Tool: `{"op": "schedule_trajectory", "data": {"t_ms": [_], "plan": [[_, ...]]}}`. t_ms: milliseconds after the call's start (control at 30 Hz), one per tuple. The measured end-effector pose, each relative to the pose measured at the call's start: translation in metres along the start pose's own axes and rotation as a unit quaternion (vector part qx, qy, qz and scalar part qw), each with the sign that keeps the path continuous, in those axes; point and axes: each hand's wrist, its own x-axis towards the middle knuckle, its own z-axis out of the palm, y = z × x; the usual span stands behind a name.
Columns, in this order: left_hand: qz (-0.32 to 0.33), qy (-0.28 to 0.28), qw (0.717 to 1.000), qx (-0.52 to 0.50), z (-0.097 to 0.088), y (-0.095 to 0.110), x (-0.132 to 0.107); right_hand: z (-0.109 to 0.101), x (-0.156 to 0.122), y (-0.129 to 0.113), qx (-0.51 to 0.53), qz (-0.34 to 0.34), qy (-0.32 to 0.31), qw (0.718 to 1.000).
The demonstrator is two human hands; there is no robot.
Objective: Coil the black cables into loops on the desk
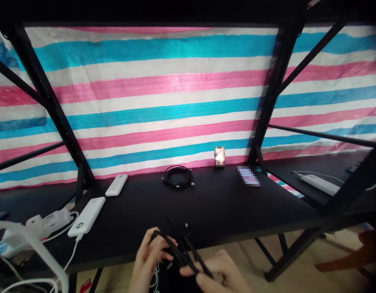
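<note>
My left hand [154, 250] and my right hand [218, 268] meet in front of the table's near edge, both closed on a folded bundle of black cable [195, 251]. The left fingers curl around the bundle's left part, while the right thumb and fingers pinch its lower right end. A small light connector tip shows above the strands, slightly blurred. Farther back on the black tabletop [215, 207] lies a coil of black cable [178, 177] with light connector ends. Thin white cords [156, 276] hang below my left hand, partly hidden by it.
Two white power banks [86, 217] lie at left, the nearer with a white cable plugged in. A power strip with white plugs [47, 224] and a white curved tube [45, 244] are far left. Black metal posts [269, 97] frame the table. A pixelated phone-like object [249, 176] lies back right.
</note>
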Motion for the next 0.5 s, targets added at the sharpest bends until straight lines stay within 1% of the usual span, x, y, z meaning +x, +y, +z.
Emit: {"op": "schedule_trajectory", "data": {"t_ms": [67,100,200,267,333,367,433,500], "plan": [[0.038,0.034,0.998,0.029,0.002,0.0,-0.003,-0.001,0.002,0.012,0.02,0.03,0.1,0.994],[0.06,0.041,0.997,0.038,0.003,-0.001,-0.003,-0.002,0.004,0.018,0.042,0.042,0.137,0.989],[0.14,0.057,0.987,0.048,0.002,0.0,0.002,-0.005,0.012,0.027,0.127,0.059,0.201,0.97],[0.158,0.056,0.984,0.06,-0.004,0.004,0.009,-0.012,0.016,0.029,0.163,0.043,0.238,0.956],[0.151,0.039,0.984,0.085,-0.014,0.012,0.013,-0.022,0.016,0.03,0.176,0.01,0.302,0.937],[0.158,0.037,0.981,0.108,-0.019,0.017,0.013,-0.029,0.015,0.03,0.178,-0.005,0.337,0.925],[0.204,0.056,0.968,0.137,-0.026,0.028,0.008,-0.043,0.011,0.031,0.176,-0.023,0.4,0.899],[0.233,0.091,0.959,0.136,-0.029,0.037,-0.001,-0.056,0.006,0.03,0.175,-0.04,0.448,0.876]]}}
